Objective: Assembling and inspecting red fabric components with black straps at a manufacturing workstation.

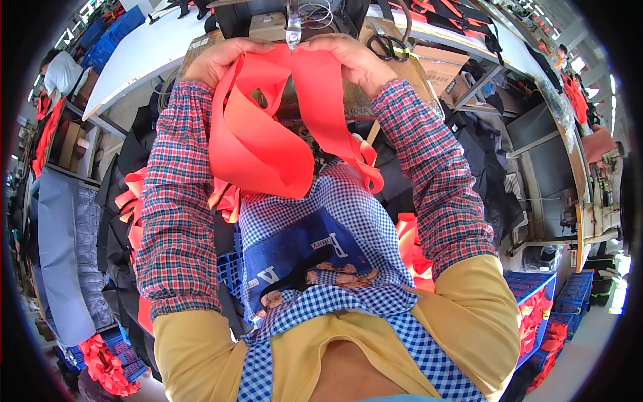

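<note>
A long, wide red-orange fabric strip [264,157] hangs in loose loops from both hands, over my lap. My left hand [224,59] grips one stretch of it, fingers closed along the upper edge. With closed fingers, my right hand [351,59] holds another stretch. Between the two hands, the metal tip of a machine [293,32] comes down close to where the stretches meet; whether it touches the fabric I cannot tell. Scissors with black handles [388,48] lie just right of my right hand on the worn work surface [415,84].
White tables [144,57] stand on both sides. A cardboard box [439,67] sits at the right. Blue crates [529,288] with red fabric pieces stand low at the right, more at the lower left. Another person [63,72] is at the far left.
</note>
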Available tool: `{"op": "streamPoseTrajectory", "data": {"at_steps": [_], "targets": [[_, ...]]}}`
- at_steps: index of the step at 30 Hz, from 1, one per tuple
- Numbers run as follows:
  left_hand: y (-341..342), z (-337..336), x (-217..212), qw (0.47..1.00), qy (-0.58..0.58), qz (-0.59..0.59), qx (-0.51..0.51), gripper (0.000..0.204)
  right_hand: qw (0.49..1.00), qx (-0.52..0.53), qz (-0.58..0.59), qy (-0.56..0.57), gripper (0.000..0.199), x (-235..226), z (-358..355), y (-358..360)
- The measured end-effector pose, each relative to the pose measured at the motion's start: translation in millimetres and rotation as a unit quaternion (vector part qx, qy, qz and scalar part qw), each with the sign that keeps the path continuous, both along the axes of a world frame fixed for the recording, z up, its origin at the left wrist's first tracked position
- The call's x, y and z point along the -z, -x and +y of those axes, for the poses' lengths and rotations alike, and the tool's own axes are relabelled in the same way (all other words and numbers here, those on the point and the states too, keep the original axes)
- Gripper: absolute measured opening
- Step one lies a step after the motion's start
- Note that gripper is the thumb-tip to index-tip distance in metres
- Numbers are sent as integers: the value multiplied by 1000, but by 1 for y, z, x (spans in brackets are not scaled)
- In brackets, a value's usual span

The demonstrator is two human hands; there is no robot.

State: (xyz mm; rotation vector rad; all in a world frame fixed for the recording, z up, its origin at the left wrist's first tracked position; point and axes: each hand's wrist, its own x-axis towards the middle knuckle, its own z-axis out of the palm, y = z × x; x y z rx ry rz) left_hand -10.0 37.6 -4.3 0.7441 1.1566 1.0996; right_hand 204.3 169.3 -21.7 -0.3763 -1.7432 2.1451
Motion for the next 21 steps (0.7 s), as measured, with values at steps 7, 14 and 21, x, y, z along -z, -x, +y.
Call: {"op": "streamPoseTrajectory", "data": {"at_steps": [7, 14, 21], "targets": [[-14, -7, -5, 1000, -22, -18, -5, 34, 998, 22, 51, 35, 27, 14, 19, -3], [-18, -36, -11, 995, -58, -8, -82, 34, 983, 142, 64, -99, 35, -45, 23, -131], [-42, -52, -13, 994, -89, 55, -33, 41, 821, 515, 36, -243, 31, -99, -2, -385]]}}
